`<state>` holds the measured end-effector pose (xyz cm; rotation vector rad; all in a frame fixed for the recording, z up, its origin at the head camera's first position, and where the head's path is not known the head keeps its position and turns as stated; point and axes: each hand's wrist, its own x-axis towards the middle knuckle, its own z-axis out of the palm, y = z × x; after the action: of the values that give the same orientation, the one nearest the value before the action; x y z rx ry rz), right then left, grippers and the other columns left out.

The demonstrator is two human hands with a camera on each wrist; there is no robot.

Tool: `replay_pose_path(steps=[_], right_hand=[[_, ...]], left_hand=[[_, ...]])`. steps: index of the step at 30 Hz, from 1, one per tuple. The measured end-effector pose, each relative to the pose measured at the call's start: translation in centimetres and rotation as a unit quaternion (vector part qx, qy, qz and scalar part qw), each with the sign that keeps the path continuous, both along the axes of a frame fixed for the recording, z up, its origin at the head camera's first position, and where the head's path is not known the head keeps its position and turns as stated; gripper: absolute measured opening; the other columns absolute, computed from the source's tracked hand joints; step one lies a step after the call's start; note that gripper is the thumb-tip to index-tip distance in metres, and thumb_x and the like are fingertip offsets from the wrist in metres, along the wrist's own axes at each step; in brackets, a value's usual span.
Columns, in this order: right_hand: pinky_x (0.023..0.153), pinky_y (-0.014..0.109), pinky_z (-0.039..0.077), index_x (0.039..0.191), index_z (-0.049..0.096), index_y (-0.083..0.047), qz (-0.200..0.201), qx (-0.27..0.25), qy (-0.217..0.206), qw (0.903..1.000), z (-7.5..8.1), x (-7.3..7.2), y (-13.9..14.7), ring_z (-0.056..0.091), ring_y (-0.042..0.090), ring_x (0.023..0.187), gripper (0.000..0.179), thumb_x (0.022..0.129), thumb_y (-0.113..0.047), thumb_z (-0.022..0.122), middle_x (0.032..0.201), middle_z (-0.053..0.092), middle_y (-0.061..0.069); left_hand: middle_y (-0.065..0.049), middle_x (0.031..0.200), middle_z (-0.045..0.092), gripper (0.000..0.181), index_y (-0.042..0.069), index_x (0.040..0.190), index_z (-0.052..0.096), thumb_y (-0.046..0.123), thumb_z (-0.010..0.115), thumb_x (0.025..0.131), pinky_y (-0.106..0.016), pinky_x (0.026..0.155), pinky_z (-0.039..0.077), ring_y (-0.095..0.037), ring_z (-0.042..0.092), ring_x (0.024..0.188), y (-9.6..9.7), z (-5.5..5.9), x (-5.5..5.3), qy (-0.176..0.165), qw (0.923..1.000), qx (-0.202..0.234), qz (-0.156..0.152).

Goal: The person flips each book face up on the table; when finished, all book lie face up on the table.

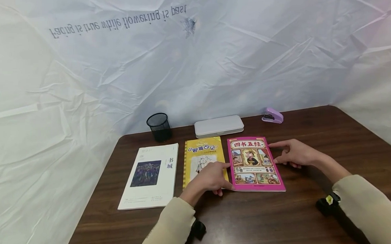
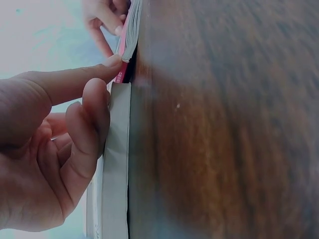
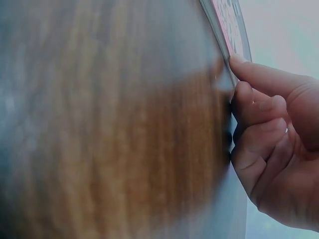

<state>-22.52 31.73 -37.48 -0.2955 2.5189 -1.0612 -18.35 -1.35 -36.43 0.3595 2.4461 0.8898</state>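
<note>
A pink comic-style book [image 1: 253, 163] lies face up on the dark wooden table, rightmost of three. At its left edge is my left hand [image 1: 211, 177], the index finger and thumb stretched out to touch it; the other fingers are bent under. This hand lies over the lower part of a yellow book [image 1: 205, 150] and hides some of its cover. My right hand [image 1: 295, 153] touches the pink book's right edge with index finger and thumb. In the left wrist view, the left thumb [image 2: 75, 82] meets the pink book's spine corner.
A white book [image 1: 166, 177] with a dark picture lies at the left. Along the back stand a black mesh pen cup [image 1: 159, 127], a white flat case [image 1: 219, 126] and a purple stapler [image 1: 273, 115]. A pale printed sheet [image 1: 213, 64] hangs behind the table.
</note>
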Motion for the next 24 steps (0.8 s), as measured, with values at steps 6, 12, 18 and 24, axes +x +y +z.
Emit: replay_pose_path(steps=[6,12,18,24], right_hand=[[0.042,0.03,0.042,0.16,0.041,-0.001,0.019,-0.004,-0.019,0.9996,-0.3,-0.1,0.5,0.041,0.011,0.043,0.079,0.097,-0.029,0.078,0.064,0.058,0.004],[0.042,0.028,0.04,0.166,0.031,-0.004,0.048,-0.009,-0.044,0.9978,-0.1,-0.2,1.0,0.04,0.011,0.043,0.089,0.095,-0.027,0.08,0.063,0.057,0.004],[0.043,0.028,0.041,0.166,0.03,-0.005,0.048,-0.007,-0.051,0.9975,0.0,-0.5,1.1,0.043,0.012,0.045,0.09,0.095,-0.027,0.08,0.064,0.056,0.003],[0.043,0.027,0.041,0.165,0.031,-0.003,0.048,-0.007,-0.053,0.9974,0.0,-0.8,1.3,0.042,0.011,0.045,0.088,0.095,-0.027,0.079,0.064,0.056,0.003]], left_hand=[[-0.009,0.061,0.062,0.08,0.013,0.158,0.051,0.017,0.089,0.087,-0.024,0.04,0.048,-0.015,0.058,0.042,0.2,0.0,-0.1,0.002,0.9998,-0.021,-0.001],[-0.008,0.061,0.063,0.082,0.012,0.158,0.05,0.019,0.089,0.087,-0.026,0.04,0.049,-0.015,0.058,0.041,0.4,0.2,-0.1,0.018,0.9993,-0.029,-0.016],[-0.006,0.054,0.059,0.084,0.013,0.159,0.049,0.021,0.09,0.086,-0.026,0.039,0.047,-0.015,0.056,0.039,0.8,0.1,0.0,0.031,0.9989,-0.032,-0.012],[-0.006,0.051,0.058,0.088,0.015,0.161,0.047,0.019,0.091,0.085,-0.025,0.037,0.044,-0.016,0.056,0.038,1.2,-0.1,-0.3,0.017,0.9997,-0.016,0.012]])
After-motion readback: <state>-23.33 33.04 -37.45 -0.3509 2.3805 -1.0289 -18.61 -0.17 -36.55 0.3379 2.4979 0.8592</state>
